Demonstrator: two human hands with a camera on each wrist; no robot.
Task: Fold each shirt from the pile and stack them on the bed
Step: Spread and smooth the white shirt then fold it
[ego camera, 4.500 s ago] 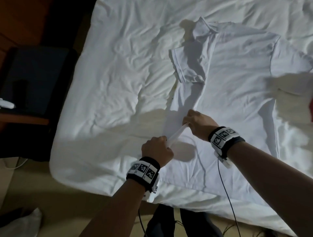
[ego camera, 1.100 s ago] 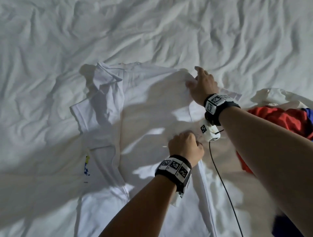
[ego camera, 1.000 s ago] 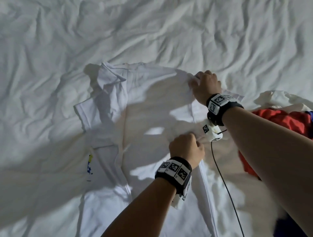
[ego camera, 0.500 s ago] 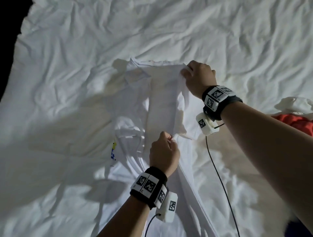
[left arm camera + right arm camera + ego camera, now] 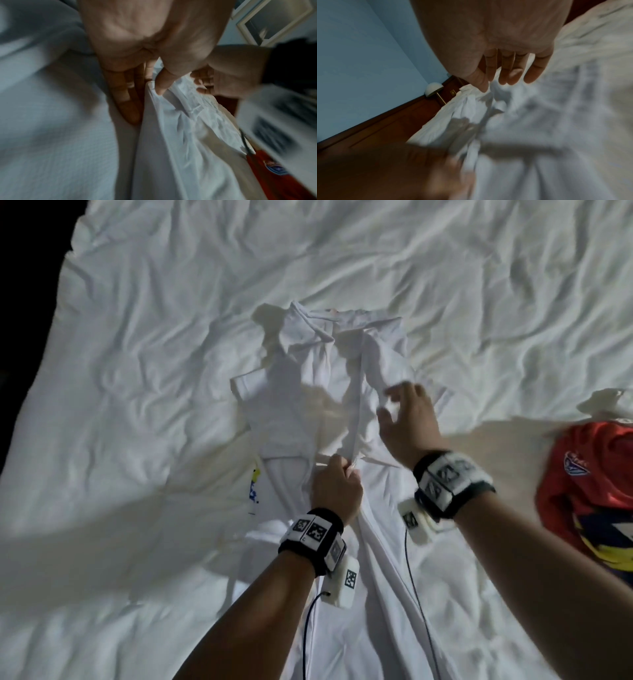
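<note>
Two hands at one white shirt, collar far, lying mid-bed. Left hand: thumb and fingers pinch the folded edge near the shirt's middle. Right hand: fingers spread and loose, holding nothing, blurred; half a second ago it gripped the far shoulder. That side now lies folded inward over the body, so the lengthwise fold appears laid; smoothing and cross-folds likely remain. Red shirt: right edge, unfolded, awaiting its turn.
</note>
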